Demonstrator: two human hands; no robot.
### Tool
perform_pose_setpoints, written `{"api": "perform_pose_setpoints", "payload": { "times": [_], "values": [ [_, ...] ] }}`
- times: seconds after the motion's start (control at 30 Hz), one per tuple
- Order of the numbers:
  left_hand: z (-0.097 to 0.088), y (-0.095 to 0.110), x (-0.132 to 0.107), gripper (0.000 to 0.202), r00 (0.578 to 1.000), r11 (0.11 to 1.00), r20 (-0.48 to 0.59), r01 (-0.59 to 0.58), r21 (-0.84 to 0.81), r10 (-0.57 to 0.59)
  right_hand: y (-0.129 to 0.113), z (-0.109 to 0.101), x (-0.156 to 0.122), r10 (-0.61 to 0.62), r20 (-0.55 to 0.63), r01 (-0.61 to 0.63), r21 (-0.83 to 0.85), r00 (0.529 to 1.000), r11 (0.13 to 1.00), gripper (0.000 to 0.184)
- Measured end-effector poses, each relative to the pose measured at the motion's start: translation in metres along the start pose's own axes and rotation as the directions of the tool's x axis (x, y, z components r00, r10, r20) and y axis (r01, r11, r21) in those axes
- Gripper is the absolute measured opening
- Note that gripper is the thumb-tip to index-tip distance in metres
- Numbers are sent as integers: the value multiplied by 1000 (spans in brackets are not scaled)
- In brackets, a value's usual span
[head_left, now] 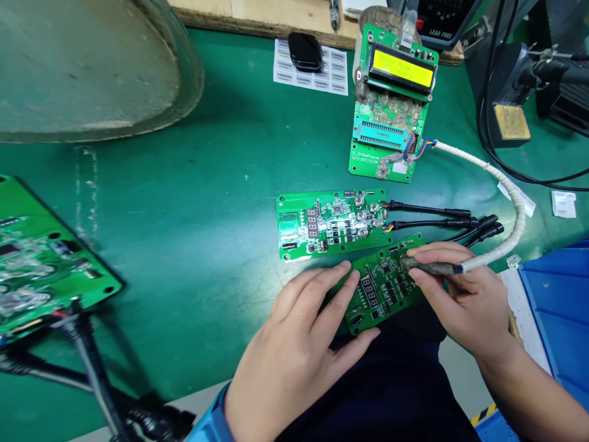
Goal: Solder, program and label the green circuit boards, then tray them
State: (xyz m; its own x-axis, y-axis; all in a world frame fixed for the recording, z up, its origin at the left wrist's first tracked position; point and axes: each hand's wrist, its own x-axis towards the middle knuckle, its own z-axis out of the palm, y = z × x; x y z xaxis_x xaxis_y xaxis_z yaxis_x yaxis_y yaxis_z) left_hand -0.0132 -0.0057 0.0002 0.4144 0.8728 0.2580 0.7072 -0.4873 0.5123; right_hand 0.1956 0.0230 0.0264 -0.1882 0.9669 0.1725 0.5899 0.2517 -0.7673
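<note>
Circuit board [380,288], green with a row of red digit displays, is lying tilted at the near edge of the green mat [207,184], partly over the person's dark lap.

Left hand [294,356] is resting at the board's left end, fingers stretched out flat and thumb lying along its lower edge; it is steadying the board and is not clenched around it.

Right hand [464,301] is pinching a slim probe [427,266] between thumb and fingers, with the tip pressing on the board's upper right corner.

White wrapped cable [510,196] is running from the probe in a curve back to the programmer board [391,104], which is standing well behind with its yellow LCD lit.

Second circuit board [329,224] is lying flat just behind the first, seemingly touching it at one corner; black leads [432,212] are trailing from it to the right.

Label sheet [331,70] is lying at the far edge with a black glossy object [304,50] on it.

Blue bin [559,307] is sitting just right of the right hand.

Another green board [41,258], blurred, is showing at the left.
</note>
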Motion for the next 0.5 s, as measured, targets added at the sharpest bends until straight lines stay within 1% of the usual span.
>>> {"api": "perform_pose_setpoints", "payload": {
  "times": [0.3,0.5],
  "values": [
    [-1,1,0,47,1000,1000,-4,-1,-5,1,1,1,-1,-13,-1,13,-16,1000,1000,19],
    [0,1,0,48,1000,1000,-3,11,-8,-11,-5,-1,1,-49,18,51,-121,999,991,19]
  ]
}}
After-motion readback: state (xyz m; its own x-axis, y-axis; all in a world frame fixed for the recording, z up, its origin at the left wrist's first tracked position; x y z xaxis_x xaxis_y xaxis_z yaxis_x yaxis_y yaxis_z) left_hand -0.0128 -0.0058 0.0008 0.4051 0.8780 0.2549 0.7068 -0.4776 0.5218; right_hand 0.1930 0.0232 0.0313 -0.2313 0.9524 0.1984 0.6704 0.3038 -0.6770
